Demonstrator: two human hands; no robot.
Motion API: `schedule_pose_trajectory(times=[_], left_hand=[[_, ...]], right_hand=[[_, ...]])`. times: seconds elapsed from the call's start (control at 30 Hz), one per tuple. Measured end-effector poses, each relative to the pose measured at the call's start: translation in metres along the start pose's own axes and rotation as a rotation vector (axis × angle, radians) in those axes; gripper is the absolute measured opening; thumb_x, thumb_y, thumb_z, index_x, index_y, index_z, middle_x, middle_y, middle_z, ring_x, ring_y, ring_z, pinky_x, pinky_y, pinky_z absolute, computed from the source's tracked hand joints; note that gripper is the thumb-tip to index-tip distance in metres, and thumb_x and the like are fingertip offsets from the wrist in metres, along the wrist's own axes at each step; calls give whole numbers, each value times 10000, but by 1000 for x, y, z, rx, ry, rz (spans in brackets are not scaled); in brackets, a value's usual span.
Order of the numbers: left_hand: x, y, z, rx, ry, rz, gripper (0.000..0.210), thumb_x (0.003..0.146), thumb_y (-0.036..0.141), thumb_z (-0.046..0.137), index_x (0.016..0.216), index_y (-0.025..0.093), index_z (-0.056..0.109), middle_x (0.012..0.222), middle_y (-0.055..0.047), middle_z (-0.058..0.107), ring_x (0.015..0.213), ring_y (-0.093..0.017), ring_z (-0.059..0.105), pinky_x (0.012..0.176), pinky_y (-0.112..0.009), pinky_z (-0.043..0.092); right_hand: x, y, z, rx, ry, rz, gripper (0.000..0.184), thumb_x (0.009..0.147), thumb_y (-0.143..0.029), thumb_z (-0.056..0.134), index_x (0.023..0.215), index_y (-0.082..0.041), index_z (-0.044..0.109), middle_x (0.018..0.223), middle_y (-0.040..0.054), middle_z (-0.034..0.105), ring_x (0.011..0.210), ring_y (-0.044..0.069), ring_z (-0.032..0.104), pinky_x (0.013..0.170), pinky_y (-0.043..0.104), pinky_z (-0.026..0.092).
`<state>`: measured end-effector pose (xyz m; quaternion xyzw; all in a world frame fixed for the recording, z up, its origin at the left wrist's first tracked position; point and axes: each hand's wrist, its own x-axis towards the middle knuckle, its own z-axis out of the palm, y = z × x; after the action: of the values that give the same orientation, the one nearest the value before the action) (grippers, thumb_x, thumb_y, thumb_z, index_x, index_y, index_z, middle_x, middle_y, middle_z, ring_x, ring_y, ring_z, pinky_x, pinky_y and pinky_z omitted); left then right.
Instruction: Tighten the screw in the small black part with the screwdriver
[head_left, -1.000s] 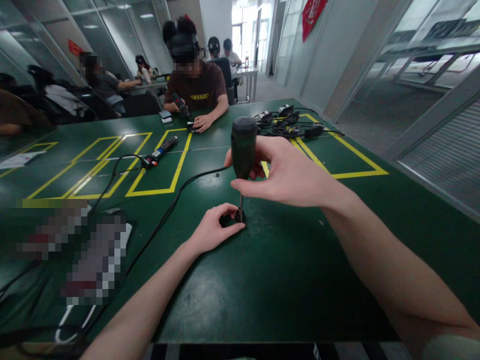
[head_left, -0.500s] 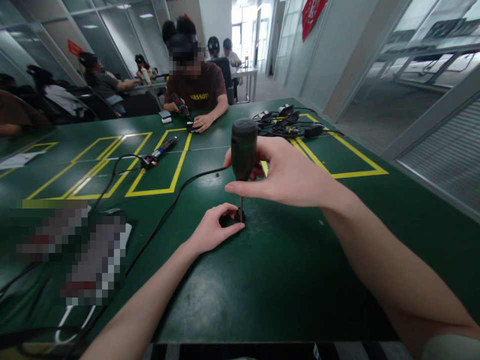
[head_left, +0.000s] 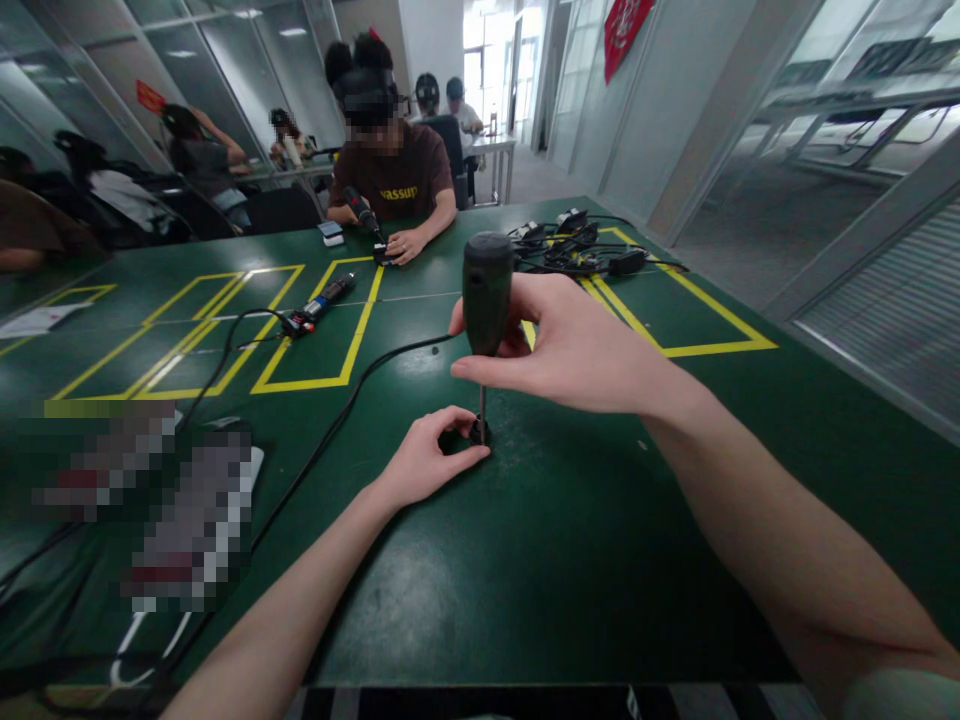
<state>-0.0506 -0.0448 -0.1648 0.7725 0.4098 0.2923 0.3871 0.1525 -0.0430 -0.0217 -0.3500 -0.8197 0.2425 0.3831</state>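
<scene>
My right hand [head_left: 555,345] is wrapped round the dark handle of a screwdriver [head_left: 487,295], which stands upright over the table. Its thin metal shaft runs down to a small round black part [head_left: 480,432] on the green surface. The tip is lost inside that part. With thumb and forefinger, my left hand [head_left: 431,455] pinches the black part from its left side. The other fingers of my right hand are partly hidden behind the handle.
Across the green table [head_left: 585,560], a co-worker [head_left: 397,180] uses a power screwdriver. Another electric screwdriver [head_left: 326,300] lies left of centre. Tangled black cables [head_left: 577,245] sit at the far right. Power strips [head_left: 195,510] and a long black cable [head_left: 341,415] lie on the left.
The screwdriver handle has turned slightly, showing a dark hole in its side. Both my hands stay nearly in place. A person at the back left has raised an arm.
</scene>
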Motion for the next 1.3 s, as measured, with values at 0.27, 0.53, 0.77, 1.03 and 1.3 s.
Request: schedule_pose_trajectory(times=[0.27, 0.53, 0.77, 1.03, 1.3], left_hand=[[1, -1, 0, -5, -2, -3, 234, 854, 360, 770, 1004, 192, 705, 975, -29, 754, 927, -197, 685, 898, -346, 518], [1, 0, 0, 0, -2, -9, 235, 856, 368, 764, 1004, 197, 701, 983, -33, 758, 921, -197, 679, 905, -354, 524], [0, 0, 0, 4, -7, -10, 231, 861, 371, 767, 1003, 199, 703, 992, -31, 763, 937, -201, 689, 912, -355, 528], [1, 1, 0, 11, -5, -12, 236, 856, 367, 771, 1008, 198, 706, 991, -28, 764, 923, -198, 691, 897, -346, 521], [1, 0, 0, 15, 1, -1, 231, 859, 360, 772, 1004, 194, 703, 984, -30, 760, 921, -198, 688, 899, -348, 525]], right_hand=[[0, -2, -1, -13, 3, 3, 157, 800, -224, 780, 906, -173, 675, 753, -19, 582, 648, 121, 477, 574, 271, 384], [0, -2, 1, -8, 25, 7, 211, 786, -230, 792, 959, -175, 685, 780, -17, 593, 653, 124, 487, 579, 274, 397], [0, -1, 1, 32, 33, -4, 292, 787, -244, 800, 1050, -184, 691, 798, -16, 582, 673, 135, 487, 584, 279, 391], [0, -2, 1, 21, 19, 4, 230, 788, -210, 788, 991, -171, 688, 768, -20, 571, 637, 122, 472, 568, 278, 376], [0, -1, 0, 31, 24, -6, 244, 800, -245, 803, 1006, -178, 690, 750, -27, 567, 637, 121, 462, 562, 272, 367]])
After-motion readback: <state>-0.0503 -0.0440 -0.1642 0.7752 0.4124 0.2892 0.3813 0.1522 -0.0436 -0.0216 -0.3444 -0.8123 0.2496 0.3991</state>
